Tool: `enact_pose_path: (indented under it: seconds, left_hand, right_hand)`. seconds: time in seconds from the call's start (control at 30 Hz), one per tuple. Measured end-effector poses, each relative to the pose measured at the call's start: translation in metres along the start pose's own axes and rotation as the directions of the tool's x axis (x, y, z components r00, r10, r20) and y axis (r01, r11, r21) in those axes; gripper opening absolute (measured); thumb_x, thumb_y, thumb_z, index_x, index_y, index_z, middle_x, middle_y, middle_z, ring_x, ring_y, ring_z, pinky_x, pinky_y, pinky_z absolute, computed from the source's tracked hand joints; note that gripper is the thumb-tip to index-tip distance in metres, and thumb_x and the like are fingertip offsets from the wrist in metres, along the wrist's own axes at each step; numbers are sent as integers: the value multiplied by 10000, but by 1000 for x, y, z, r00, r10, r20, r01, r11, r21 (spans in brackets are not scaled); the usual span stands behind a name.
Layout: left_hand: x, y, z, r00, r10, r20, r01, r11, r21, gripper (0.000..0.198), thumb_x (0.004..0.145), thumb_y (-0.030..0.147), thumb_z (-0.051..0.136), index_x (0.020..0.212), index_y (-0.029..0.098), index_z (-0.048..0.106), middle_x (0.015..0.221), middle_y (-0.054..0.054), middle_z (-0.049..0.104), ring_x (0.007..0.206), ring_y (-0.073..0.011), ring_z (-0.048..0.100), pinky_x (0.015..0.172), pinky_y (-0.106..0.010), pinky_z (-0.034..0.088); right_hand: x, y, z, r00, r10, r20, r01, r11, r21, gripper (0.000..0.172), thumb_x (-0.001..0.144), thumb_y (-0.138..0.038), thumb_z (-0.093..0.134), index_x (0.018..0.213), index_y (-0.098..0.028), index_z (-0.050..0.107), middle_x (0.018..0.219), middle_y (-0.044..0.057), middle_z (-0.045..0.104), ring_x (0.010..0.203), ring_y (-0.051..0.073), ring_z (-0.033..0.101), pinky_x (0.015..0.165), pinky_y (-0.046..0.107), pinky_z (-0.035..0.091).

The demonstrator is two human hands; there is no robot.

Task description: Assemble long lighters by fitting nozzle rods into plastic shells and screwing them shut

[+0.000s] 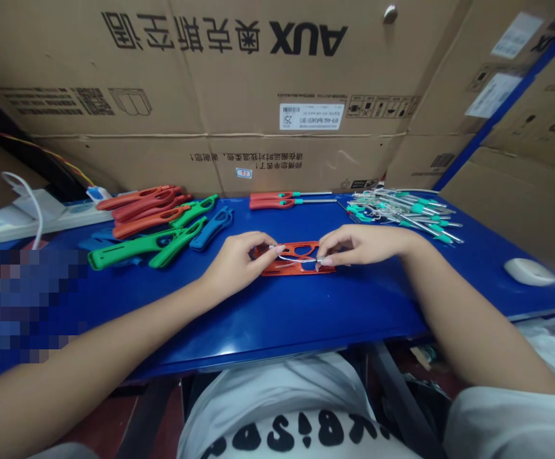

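White wire, orange shells partly behind fingers

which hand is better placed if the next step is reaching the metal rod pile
Probably the right hand: it is nearer the metal rod pile, while the left hand is farther off, at the opposite end of the orange pieces.

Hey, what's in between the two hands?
The head view shows a thin white wire between the left hand and right hand, with orange plastic pieces beneath it.
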State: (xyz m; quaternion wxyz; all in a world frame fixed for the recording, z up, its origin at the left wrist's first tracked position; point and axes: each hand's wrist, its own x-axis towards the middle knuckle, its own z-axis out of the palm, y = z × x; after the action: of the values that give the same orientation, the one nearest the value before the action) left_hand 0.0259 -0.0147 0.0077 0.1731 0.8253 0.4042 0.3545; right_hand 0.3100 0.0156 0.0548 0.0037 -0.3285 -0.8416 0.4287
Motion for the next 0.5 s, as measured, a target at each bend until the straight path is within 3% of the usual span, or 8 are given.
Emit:
enact_pose_path:
  seconds: [0.17,0.3,0.5]
  left_hand:
    - [8,8,-6,985,-71,156,78,996,-42,259,958,386,605,948,205,790,880,-23,790,732,-174,694,669,-271,505]
    - [9,20,-10,990,-28,140,25,999,20,199,928,313,644,968,198,802,909,-25,799,769,-183,710,725,-278,514]
    - [11,26,-3,963,-135,234,119,989,83,214,937,304,628,929,191,810,869,-23,802,733,-185,709,644,-274,472]
  right_hand:
    - [-6,0,-2,994,66,-85,-69,997,-36,450,917,-554,596,1125,-175,724,965,62,708,775,157,574,670,270,421]
    - [-8,-1,6,965,90,-245,-115,989,-89,420,915,-525,593,1107,-169,704,888,52,686,716,154,542,642,274,405]
    - [-20,-3,34,836,16,-548,-56,997,-56,313,927,-472,604,1031,-183,664,857,47,667,761,170,587,686,281,462]
